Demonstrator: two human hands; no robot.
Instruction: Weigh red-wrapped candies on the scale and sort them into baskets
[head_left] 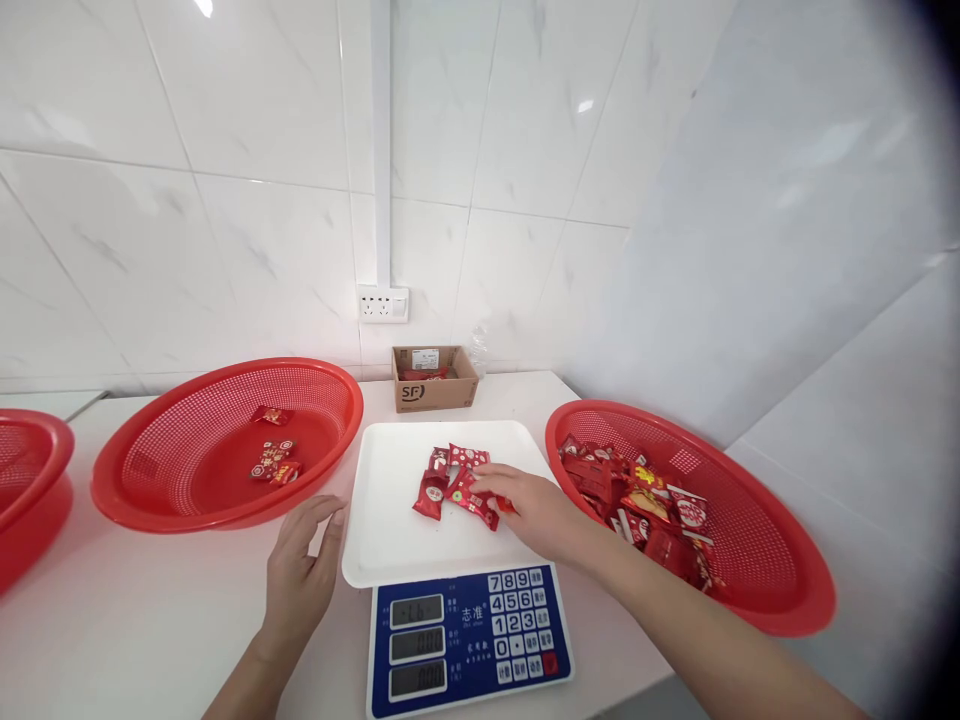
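Note:
On the white tray (390,520) of a digital scale, several small red snack packets (433,494) lie in a cluster. My right hand (529,507) reaches over them from the right, its thumb and fingers closed on a red packet (474,499) that still rests among the others. Part of that packet is hidden under the fingers. My left hand (304,565) is beside the tray's left edge, low over the table, fingers loosely bent and thumb apart, with nothing in it. Below the tray is the scale's blue panel (472,640) with keys and displays.
To the right, a red plastic basket (772,540) holds many mixed packets. A second red basket (172,440) at left has several packets; another red basket (34,450) is cut off by the left edge. A small cardboard box (439,395) stands behind the tray, near the tiled wall.

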